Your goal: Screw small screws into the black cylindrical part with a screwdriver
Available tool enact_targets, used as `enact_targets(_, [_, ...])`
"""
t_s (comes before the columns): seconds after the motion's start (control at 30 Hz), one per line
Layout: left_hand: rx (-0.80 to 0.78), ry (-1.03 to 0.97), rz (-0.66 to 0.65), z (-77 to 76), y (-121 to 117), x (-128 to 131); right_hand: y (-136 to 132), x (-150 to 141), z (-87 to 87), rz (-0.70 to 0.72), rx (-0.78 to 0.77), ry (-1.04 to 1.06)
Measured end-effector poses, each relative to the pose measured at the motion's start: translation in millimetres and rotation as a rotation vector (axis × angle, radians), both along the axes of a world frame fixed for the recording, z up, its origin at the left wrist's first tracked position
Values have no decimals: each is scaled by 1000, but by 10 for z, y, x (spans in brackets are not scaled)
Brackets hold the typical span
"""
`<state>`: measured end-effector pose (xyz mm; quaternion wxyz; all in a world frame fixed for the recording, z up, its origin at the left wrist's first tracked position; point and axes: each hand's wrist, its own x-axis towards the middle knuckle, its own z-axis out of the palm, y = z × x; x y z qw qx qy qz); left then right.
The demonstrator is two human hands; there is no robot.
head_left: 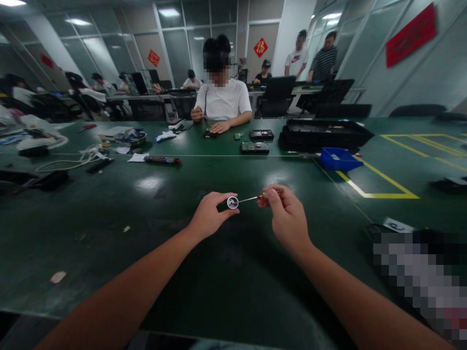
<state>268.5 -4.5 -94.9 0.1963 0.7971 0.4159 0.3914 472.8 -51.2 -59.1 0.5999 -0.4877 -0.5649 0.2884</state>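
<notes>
My left hand (pixel 210 213) pinches a small round silver part (pixel 232 202) above the green table (pixel 109 228). My right hand (pixel 286 214) is closed round a small screwdriver (pixel 255 198) with a reddish handle. The thin metal shaft of the screwdriver reaches left and its tip touches the round part. Both hands hover just over the middle of the table, close together.
Across the table a person in a white shirt (pixel 222 99) works at small parts. Circuit boards (pixel 254 147), a black tray (pixel 324 133) and a blue bin (pixel 339 159) lie beyond my hands. Cables and tools (pixel 160 159) are at the left. Yellow tape lines (pixel 386 182) mark the right.
</notes>
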Motion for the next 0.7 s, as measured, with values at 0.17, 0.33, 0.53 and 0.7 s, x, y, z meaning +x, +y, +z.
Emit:
enact_targets(0.17, [5,18,-6,-16,1,-10,-76,-21,21,-40,58,-192])
enact_targets(0.33, [27,33,-18,-42,3,-19,-108,-20,33,-41,111,-347])
enact_targets(0.53, [43,48,-36,-45,-2,-31,-145,-8,34,-143,201,-599])
enact_targets(0.7, [52,59,-24,-61,7,-32,-136,0,20,4,266,-595])
